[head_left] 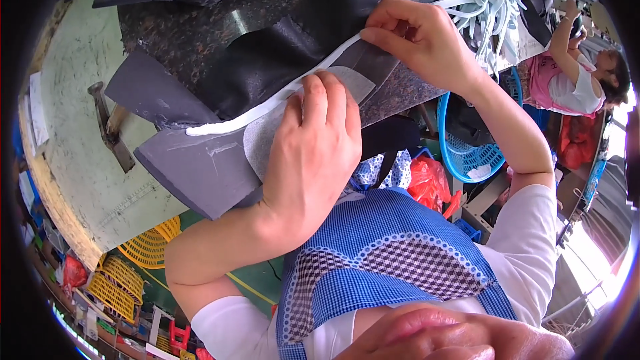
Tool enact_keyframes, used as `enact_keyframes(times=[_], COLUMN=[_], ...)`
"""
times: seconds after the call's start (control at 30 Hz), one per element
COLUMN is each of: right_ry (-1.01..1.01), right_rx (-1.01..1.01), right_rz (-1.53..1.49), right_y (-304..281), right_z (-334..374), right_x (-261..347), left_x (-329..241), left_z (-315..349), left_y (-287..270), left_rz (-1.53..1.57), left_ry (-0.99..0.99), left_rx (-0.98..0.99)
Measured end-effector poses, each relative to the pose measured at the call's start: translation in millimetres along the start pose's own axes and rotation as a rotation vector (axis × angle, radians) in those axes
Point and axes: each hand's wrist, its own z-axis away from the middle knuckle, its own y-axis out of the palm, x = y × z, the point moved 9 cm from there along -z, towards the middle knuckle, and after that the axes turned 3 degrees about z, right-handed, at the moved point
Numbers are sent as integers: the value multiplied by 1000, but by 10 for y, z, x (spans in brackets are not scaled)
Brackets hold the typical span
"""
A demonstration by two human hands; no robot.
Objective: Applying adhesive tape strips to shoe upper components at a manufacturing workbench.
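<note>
Nearest the body, the left hand lies palm down on a light grey piece; its fingers are close together, slightly bent, tips at the white strip. The strip runs along the edge of black sheet material, above dark grey panels. Farther out, the right hand pinches the strip's upper end between thumb and forefinger. The work rests on the speckled tabletop. A hammer-like tool lies left; pale ribbons lie beyond the right hand.
</note>
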Motion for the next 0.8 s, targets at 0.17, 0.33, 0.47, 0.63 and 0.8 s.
enact_keyframes(times=[0.17, 0.33, 0.47, 0.63, 0.8], right_ry=[-64, -358, -445, -384, 696], right_rx=[-14, -247, -41, -53, 660], right_rz=[122, 461, 625, 296, -707], right_y=[-10, -161, 205, 29, -40], right_z=[-89, 109, 439, 316, -174], right_x=[51, 307, 248, 182, -424], left_x=[77, 204, 729, 1076, 325], left_z=[-234, -344, -396, -61, 119], left_y=[-15, -106, -231, -143, -226], left_rz=[96, 232, 369, 546, 322], left_ry=[-68, -27, -191, -442, 18], left_rx=[-37, -152, -256, -103, -322])
